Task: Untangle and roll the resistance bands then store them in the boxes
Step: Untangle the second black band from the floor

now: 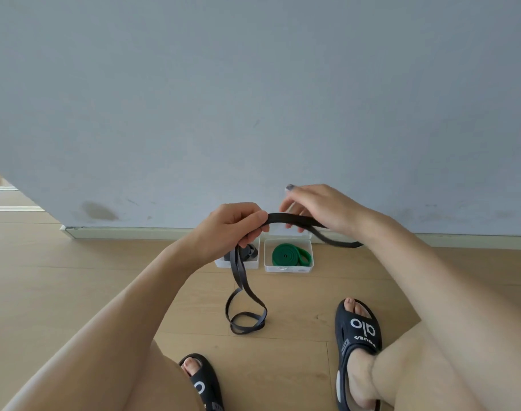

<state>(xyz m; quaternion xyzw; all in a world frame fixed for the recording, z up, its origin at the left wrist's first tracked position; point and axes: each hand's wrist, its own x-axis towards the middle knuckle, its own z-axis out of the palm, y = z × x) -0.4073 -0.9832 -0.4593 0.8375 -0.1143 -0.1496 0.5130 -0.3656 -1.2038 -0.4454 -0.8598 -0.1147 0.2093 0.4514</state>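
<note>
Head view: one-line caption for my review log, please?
Both hands, left and right, hold a black resistance band above two white boxes; one contains a rolled green band.

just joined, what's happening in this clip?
A person sits facing a wall, working on a black resistance band. The left hand grips it, the right hand holds the stretch between the hands, and the rest hangs down in loose loops onto the wooden floor. It is not yet rolled. By the wall stand two white boxes: the right box holds a rolled green band, the left box holds a dark band.
</note>
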